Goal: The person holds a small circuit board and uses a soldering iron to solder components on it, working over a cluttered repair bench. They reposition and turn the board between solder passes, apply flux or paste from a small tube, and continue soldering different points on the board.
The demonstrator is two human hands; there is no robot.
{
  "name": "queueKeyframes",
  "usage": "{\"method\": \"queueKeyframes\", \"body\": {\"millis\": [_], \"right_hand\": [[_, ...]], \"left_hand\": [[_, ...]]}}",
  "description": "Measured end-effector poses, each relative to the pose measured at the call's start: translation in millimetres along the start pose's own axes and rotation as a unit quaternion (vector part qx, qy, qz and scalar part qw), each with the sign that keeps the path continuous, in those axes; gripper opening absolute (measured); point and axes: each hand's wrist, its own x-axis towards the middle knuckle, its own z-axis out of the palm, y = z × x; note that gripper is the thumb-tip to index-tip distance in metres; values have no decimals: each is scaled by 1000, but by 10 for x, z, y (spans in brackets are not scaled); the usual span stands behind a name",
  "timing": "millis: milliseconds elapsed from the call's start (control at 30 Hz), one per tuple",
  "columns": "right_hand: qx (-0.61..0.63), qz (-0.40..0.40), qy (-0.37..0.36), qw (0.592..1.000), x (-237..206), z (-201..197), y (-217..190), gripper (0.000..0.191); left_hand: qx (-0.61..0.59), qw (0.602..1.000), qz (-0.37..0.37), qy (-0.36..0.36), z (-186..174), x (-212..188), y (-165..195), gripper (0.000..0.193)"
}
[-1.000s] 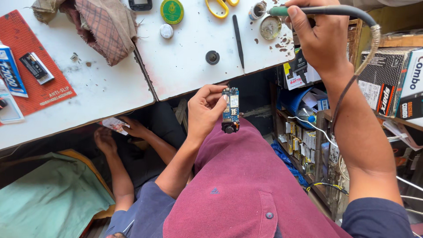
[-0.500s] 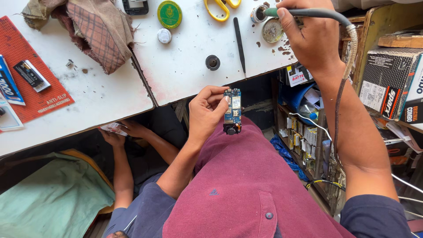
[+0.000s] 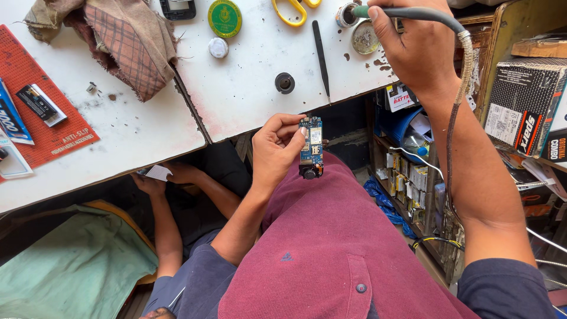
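We are holding a small blue circuit board [image 3: 311,146] upright above our lap, over the maroon cloth of our shirt [image 3: 331,248]. Our left hand [image 3: 276,147] is pinching it — thumb and fingertips closed on its left edge — and the board is showing silvery shielding, tiny parts and a round black component at its lower end. Just beyond it the edge of the white worktable [image 3: 248,100] is running across the view, its paint scuffed and stained.

Our right hand [image 3: 416,50] is reaching up to the far right corner of the table, fingers wrapped tight around the dark handle of a soldering iron [image 3: 407,12]; its braided cord [image 3: 458,112] is trailing down along our forearm. The tip seems to be resting in or near a small round tin [image 3: 365,38], though our hand is hiding the contact.

On the table a black slender tool [image 3: 321,56] — perhaps tweezers — is lying beside a black round knob [image 3: 284,82]. Farther back a green round tin [image 3: 224,18], a small white cap [image 3: 218,47] and yellow-handled scissors [image 3: 292,10] are sitting near the edge of view. To the left a crumpled checked rag [image 3: 112,44] is lying beside a red mat [image 3: 41,112].

Below the table another person's hands [image 3: 162,177] are holding a white scrap. To the right, cardboard boxes [image 3: 525,106] and cluttered shelves are crowding the room.
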Motion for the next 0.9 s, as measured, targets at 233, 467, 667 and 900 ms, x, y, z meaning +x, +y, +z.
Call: {"method": "queueKeyframes", "body": {"millis": [233, 467, 667, 900], "right_hand": [[77, 66, 10, 995, -79, -125, -57, 11], [507, 304, 256, 765, -859, -490, -136, 23], [624, 314, 347, 625, -1637, -701, -456, 35], [617, 289, 407, 608, -2213, -966, -841, 35]], "left_hand": [[1, 1000, -3, 0, -16, -14, 15, 24], [7, 1000, 7, -5, 45, -7, 104, 23], [8, 998, 30, -59, 319, -17, 230, 23], [22, 985, 74, -155, 892, -204, 301, 25]]}}
